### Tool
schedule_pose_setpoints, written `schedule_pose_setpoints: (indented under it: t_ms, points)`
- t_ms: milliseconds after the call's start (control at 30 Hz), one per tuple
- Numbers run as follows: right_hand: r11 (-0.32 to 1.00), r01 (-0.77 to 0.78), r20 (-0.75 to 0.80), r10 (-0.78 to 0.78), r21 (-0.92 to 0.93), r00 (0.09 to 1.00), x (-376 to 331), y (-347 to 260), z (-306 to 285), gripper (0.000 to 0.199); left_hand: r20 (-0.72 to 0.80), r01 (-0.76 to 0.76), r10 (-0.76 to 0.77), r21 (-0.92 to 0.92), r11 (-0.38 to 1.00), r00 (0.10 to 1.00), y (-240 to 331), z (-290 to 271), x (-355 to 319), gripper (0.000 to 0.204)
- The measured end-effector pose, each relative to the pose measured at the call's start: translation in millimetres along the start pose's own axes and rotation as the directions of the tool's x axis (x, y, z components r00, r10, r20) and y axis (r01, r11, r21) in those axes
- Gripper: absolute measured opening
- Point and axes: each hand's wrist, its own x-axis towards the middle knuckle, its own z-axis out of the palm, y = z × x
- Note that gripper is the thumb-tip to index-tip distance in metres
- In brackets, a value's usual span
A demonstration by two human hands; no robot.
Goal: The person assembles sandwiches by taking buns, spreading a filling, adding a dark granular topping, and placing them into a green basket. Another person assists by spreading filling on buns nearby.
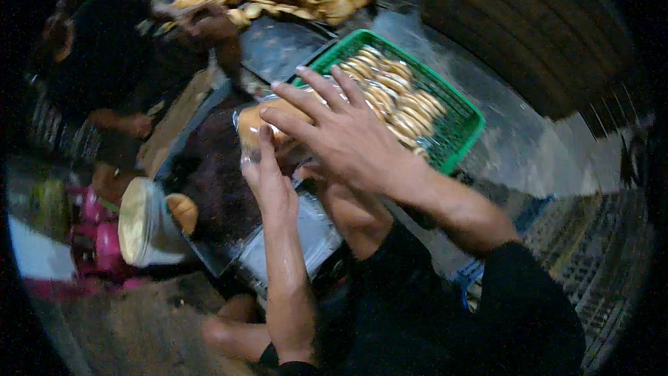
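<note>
One wrapped bread is positioned left of frame centre. I grip its near side with the left hand, apparently for support; my right hand is open, spread over it, apparently for steadying. Rolls lie in rows within the basket, upper right, presumably for compactness.

Pink items lie far left, a brown panel upper right.

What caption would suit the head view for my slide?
Left hand holding wrapped bread, right hand spread over it, near a green basket of baked rounds.
</note>
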Motion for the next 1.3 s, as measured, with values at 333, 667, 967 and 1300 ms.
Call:
schedule_pose_setpoints:
  t_ms: [333,667,967,1300]
  points:
    - [0.250,-0.932,0.081,0.968,-0.264,0.237,-224.6,206.4,27.4,0.085,0.085,0.027,-0.468,0.974,0.227,0.880,-23.9,-113.7,-9.0,0.054]
    - [0.650,-0.755,0.010,0.758,-0.092,0.652,-99.0,151.9,47.5,0.061,0.049,0.011,-0.596,0.995,0.095,0.801,-66.6,-166.0,-38.5,0.051]
    - [0.901,-0.137,0.655,-0.187,0.411,0.732,20.3,-104.8,132.9,0.035,0.055,-0.267,0.449,0.866,0.424,0.892,-52.3,-186.0,-73.7,0.049]
    - [-0.179,-0.623,0.612,0.514,0.762,0.600,-53.7,-82.1,130.7,0.024,-0.144,-0.044,0.015,-0.198,0.979,0.989,-14.0,-181.1,-33.9,0.039]
